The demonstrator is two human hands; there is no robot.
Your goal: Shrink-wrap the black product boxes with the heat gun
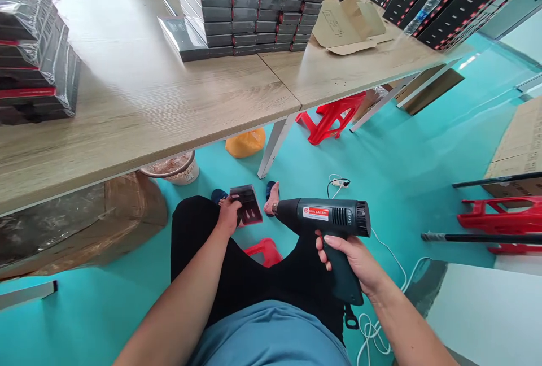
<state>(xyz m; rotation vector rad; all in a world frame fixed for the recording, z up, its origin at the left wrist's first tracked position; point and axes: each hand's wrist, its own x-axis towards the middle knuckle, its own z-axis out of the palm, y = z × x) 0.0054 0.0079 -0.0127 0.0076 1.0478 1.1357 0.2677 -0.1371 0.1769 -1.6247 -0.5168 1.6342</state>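
Observation:
A dark green heat gun [313, 213] with a red and white label is gripped by its handle in my right hand [349, 256]. Its nozzle points left, toward a small black box [248, 203] with red edges. My left hand [230, 214] holds that box by its left side, over my lap and just short of the nozzle. Fingers of my left hand are partly hidden behind the box. On the table [169, 106] stands a tall stack of dark boxes [262, 10], with one wrapped box [184, 38] lying beside it.
More wrapped boxes [38, 55] are piled at the table's left. An opened carton [351, 21] and a plastic bottle [425, 10] are at the right. Below are a waste bin [182, 173], a yellow bag [245, 143] and a red stool [332, 120]. A white cord [389, 250] trails across the floor.

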